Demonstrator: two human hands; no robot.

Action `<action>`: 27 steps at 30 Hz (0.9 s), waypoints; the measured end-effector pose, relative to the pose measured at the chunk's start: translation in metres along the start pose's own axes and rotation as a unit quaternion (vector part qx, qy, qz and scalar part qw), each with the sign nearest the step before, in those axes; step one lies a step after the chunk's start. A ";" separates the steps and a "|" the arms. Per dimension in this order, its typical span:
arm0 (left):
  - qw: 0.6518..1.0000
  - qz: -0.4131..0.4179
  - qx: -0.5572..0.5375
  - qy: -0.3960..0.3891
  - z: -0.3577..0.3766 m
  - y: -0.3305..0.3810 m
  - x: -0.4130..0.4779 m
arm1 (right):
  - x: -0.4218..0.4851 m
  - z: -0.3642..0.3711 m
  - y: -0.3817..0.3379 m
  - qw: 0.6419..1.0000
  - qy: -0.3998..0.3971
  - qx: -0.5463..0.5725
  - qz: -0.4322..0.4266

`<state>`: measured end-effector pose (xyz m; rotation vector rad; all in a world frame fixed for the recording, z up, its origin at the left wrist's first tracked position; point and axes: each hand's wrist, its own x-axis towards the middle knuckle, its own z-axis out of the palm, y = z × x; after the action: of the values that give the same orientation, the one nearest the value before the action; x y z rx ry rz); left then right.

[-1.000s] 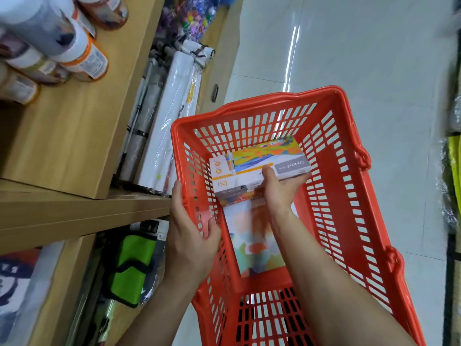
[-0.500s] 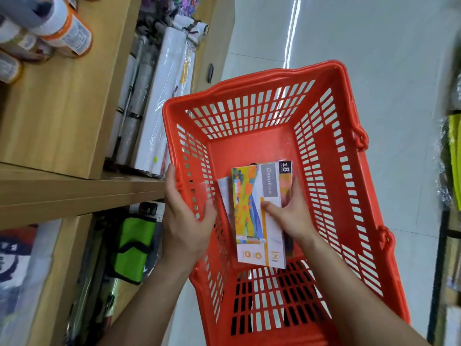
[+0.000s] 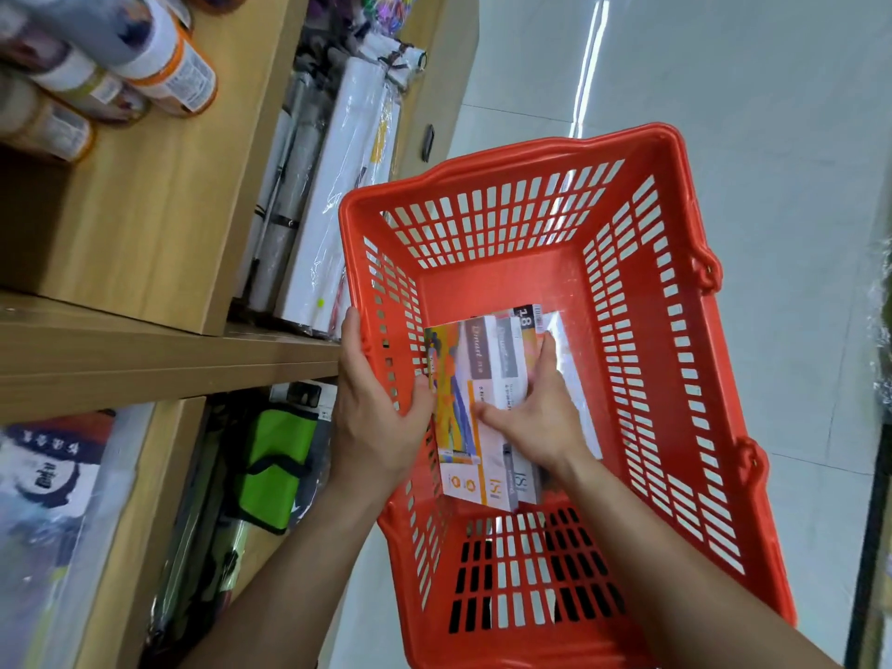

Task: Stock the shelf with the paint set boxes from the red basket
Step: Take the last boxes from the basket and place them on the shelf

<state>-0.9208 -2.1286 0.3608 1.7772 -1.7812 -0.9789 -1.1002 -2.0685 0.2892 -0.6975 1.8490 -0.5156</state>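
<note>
The red basket [image 3: 675, 379] tilts in front of me beside the wooden shelf [image 3: 145, 359]. My left hand [image 3: 376, 417] grips the basket's left rim, thumb inside the wall. My right hand [image 3: 536, 412] is inside the basket, closed on a stack of paint set boxes [image 3: 463, 427] with colourful fronts and white-grey panels. The boxes stand upright on their long side against the left inner wall. How many boxes are in the stack is hard to tell; at least two edges show. A clear plastic wrap lies behind them.
The upper shelf holds several orange-capped tubes [image 3: 159, 74]. White paper rolls [image 3: 338, 195] in plastic lie on the middle shelf by the basket. A green bag [image 3: 275, 470] and wrapped prints [image 3: 48, 514] sit below. Shiny floor tiles [image 3: 724, 79] stretch to the right.
My right hand turned the box from lying across the basket to standing lengthwise, then gathered more boxes behind it. The left hand kept its hold on the rim.
</note>
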 end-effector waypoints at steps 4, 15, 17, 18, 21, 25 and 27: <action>1.000 -0.003 -0.008 -0.001 0.001 -0.002 0.001 | -0.001 0.015 -0.009 0.996 0.024 -0.090 -0.006; 0.993 -0.010 0.112 0.027 -0.009 0.007 -0.004 | -0.042 -0.035 0.022 0.992 0.027 0.126 -0.011; 0.980 0.051 0.183 0.062 -0.010 0.018 -0.004 | -0.063 -0.049 0.029 0.984 0.042 0.173 -0.008; 0.972 0.091 0.202 0.073 -0.010 0.024 -0.003 | -0.073 -0.055 0.031 0.982 0.055 0.183 -0.002; 0.971 0.174 0.160 0.025 -0.001 0.043 0.009 | -0.092 -0.065 0.036 0.974 0.093 0.205 0.007; 0.969 0.140 0.171 -0.109 0.046 0.049 0.046 | -0.097 -0.066 0.043 0.976 0.110 0.187 -0.006; 0.969 0.037 0.165 -0.183 0.071 0.037 0.066 | -0.096 -0.066 0.047 0.977 0.110 0.182 -0.006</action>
<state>-1.0030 -2.1836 0.3301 1.7867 -2.3399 -1.0864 -1.1452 -1.9672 0.3486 -0.4162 1.8822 -0.9436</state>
